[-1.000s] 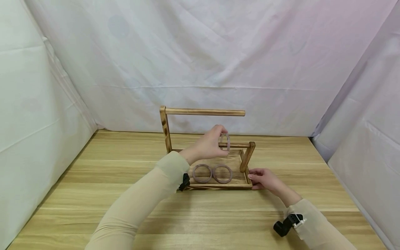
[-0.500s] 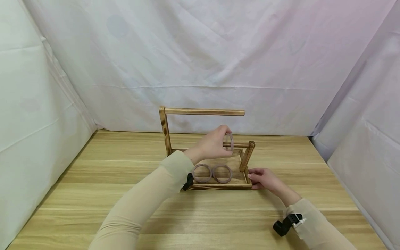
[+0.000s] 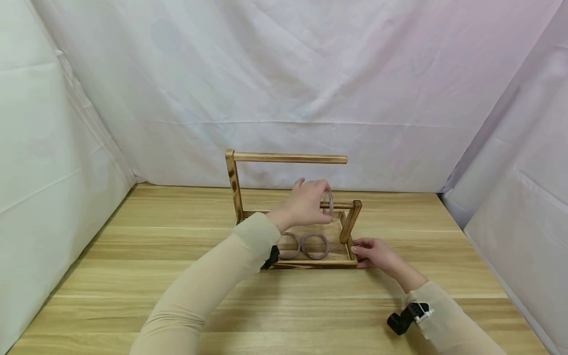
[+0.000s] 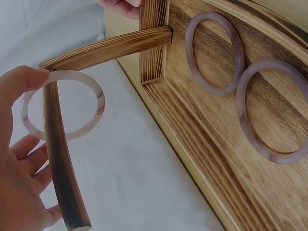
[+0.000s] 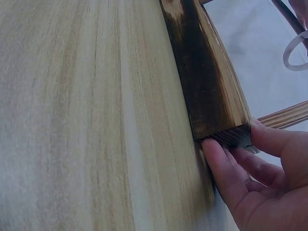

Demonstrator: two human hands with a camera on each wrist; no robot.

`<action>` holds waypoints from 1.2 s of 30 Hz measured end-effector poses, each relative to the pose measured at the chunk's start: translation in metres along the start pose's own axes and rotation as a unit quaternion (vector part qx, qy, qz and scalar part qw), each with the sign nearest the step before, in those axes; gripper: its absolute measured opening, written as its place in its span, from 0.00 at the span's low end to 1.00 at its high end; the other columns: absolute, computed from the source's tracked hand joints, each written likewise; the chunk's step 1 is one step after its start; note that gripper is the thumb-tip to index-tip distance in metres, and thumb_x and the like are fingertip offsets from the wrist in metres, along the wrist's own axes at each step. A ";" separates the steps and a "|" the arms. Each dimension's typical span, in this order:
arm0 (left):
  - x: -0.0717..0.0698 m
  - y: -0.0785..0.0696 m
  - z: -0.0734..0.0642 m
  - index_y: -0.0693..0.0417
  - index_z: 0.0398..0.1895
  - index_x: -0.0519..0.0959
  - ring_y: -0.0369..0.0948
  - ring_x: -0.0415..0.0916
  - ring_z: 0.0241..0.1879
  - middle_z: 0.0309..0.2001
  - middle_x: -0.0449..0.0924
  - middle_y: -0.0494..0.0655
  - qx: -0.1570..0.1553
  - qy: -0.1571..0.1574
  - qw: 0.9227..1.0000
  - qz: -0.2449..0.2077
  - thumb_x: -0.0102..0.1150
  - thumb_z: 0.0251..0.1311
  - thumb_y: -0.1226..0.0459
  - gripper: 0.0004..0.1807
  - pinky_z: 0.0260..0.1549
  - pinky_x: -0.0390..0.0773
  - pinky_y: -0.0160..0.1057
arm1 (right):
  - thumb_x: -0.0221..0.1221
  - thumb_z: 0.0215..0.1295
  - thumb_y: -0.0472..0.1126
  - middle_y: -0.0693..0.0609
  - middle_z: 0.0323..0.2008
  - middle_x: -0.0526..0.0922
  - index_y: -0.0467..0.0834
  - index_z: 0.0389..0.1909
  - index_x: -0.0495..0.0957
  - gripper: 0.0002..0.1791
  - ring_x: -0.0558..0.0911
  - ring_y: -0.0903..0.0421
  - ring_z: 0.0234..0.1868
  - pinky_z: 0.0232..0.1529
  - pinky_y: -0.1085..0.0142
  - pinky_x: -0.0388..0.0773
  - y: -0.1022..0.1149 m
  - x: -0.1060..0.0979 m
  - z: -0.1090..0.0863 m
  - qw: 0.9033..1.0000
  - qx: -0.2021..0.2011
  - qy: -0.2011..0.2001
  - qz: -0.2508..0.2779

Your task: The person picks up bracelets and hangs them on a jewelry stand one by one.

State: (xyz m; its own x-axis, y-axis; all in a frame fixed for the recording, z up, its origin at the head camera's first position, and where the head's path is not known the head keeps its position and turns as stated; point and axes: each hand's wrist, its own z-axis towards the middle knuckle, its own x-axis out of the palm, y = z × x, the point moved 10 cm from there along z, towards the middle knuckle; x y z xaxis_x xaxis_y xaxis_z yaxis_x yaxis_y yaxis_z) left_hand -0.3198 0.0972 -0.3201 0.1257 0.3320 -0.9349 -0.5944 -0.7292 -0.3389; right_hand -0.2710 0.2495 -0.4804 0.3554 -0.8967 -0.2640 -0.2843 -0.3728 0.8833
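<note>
My left hand point(image 3: 306, 203) pinches a pale, marbled bangle point(image 4: 101, 103) between thumb and fingers. In the left wrist view the short lower rod point(image 4: 58, 154) of the wooden jewelry stand passes through this ring, which hangs near the rod's post end. My right hand point(image 3: 376, 255) grips the right end of the stand's tray point(image 3: 310, 265); the right wrist view has its thumb and fingers point(image 5: 224, 166) on either side of the wood. Two purplish bangles point(image 3: 315, 258) lie flat and side by side in the tray, the left one partly hidden by my left wrist.
The longer upper rod point(image 3: 288, 158) reaches right from a tall post point(image 3: 235, 182) at the stand's left, above my left hand. A shorter post point(image 3: 350, 224) carries the lower rod. White cloth point(image 3: 284, 88) hangs behind the wood-grain table point(image 3: 155, 256).
My left hand has moved slightly right with the bangle, along the lower rod toward the short post. My right hand and the two bangles in the tray have stayed in place.
</note>
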 end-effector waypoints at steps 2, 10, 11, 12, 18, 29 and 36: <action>0.001 -0.001 0.001 0.46 0.54 0.67 0.40 0.69 0.59 0.53 0.75 0.39 -0.001 0.002 1.000 0.011 0.65 0.48 0.49 0.30 0.70 0.46 0.54 | 0.49 0.70 0.36 0.37 0.44 0.78 0.21 0.61 0.58 0.27 0.79 0.60 0.36 0.36 0.66 0.82 0.000 0.000 0.000 1.000 0.000 0.000 0.002; 0.006 -0.004 0.003 0.45 0.54 0.68 0.40 0.67 0.61 0.53 0.75 0.39 -0.005 0.015 0.999 0.047 0.63 0.49 0.48 0.29 0.70 0.46 0.55 | 0.49 0.69 0.36 0.39 0.44 0.78 0.21 0.61 0.57 0.27 0.79 0.60 0.36 0.36 0.66 0.82 -0.001 0.000 0.000 1.000 0.000 0.001 0.003; 0.006 -0.004 0.003 0.45 0.55 0.68 0.40 0.67 0.61 0.54 0.75 0.39 -0.005 0.017 0.999 0.049 0.64 0.49 0.48 0.30 0.70 0.46 0.55 | 0.49 0.69 0.36 0.39 0.43 0.79 0.21 0.61 0.58 0.27 0.79 0.60 0.36 0.36 0.66 0.82 -0.001 -0.001 0.001 1.000 0.000 0.000 0.003; 0.007 -0.005 0.002 0.45 0.55 0.68 0.40 0.67 0.61 0.54 0.75 0.39 -0.006 0.019 0.999 0.049 0.64 0.49 0.48 0.30 0.70 0.46 0.55 | 0.49 0.69 0.36 0.40 0.43 0.79 0.21 0.61 0.58 0.27 0.79 0.60 0.36 0.36 0.66 0.82 -0.001 -0.001 0.001 1.000 -0.001 0.000 0.003; 0.009 -0.005 0.001 0.45 0.56 0.67 0.41 0.67 0.61 0.54 0.75 0.40 -0.014 0.031 0.998 0.050 0.64 0.50 0.47 0.31 0.70 0.45 0.55 | 0.49 0.69 0.37 0.41 0.42 0.79 0.20 0.61 0.58 0.27 0.79 0.60 0.36 0.36 0.66 0.82 -0.001 -0.001 0.001 1.000 -0.003 0.002 0.003; 0.013 -0.002 0.002 0.44 0.60 0.66 0.42 0.65 0.63 0.58 0.73 0.39 -0.031 0.050 0.997 0.051 0.62 0.51 0.44 0.34 0.69 0.45 0.58 | 0.49 0.69 0.36 0.38 0.44 0.78 0.21 0.61 0.58 0.28 0.79 0.60 0.36 0.36 0.66 0.82 -0.002 -0.001 0.001 1.000 0.001 -0.003 0.001; 0.011 0.002 -0.002 0.42 0.64 0.63 0.49 0.60 0.66 0.63 0.68 0.42 -0.052 0.055 0.996 0.047 0.61 0.51 0.41 0.38 0.67 0.43 0.63 | 0.49 0.69 0.37 0.40 0.43 0.78 0.21 0.62 0.57 0.28 0.78 0.61 0.36 0.36 0.66 0.82 -0.002 -0.001 0.001 1.000 0.004 -0.003 0.000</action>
State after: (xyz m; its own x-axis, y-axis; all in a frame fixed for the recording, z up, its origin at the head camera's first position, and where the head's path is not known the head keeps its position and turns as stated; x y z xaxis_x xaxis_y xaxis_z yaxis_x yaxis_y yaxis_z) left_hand -0.3179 0.0980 -0.3312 0.1623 0.1961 -0.9671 -0.5237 -0.8135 -0.2529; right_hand -0.2712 0.2510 -0.4825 0.3507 -0.8977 -0.2667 -0.2912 -0.3752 0.8800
